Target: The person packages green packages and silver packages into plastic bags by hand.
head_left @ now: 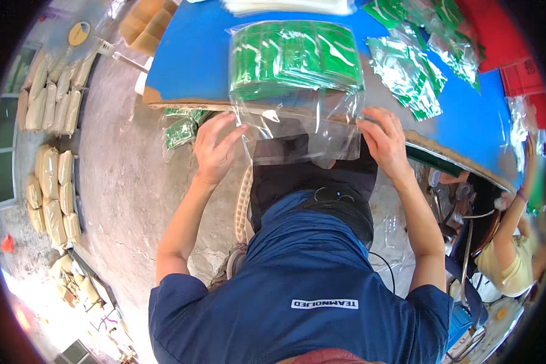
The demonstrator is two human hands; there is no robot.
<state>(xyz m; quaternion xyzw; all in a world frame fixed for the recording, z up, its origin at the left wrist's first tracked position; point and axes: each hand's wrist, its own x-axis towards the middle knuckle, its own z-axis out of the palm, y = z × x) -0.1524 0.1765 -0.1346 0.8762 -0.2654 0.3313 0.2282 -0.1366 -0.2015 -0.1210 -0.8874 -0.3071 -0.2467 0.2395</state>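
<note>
A large clear plastic bag (285,136) lies over the near edge of the blue table (188,54), its empty end hanging toward me. Rows of flat green packets (294,57) fill its far part, on the tabletop. My left hand (215,148) pinches the bag's left edge between thumb and fingers. At the opposite edge, my right hand (385,142) grips the film the same way. Between both hands the loose film is stretched wide and hangs over my lap.
Loose green packets (406,73) lie right of the bag, near red packages (519,76). White plastic sheets or bags (288,5) rest at the far edge. Another person (509,264) sits at right. Tan sacks (54,188) and a cardboard box (145,27) stand left.
</note>
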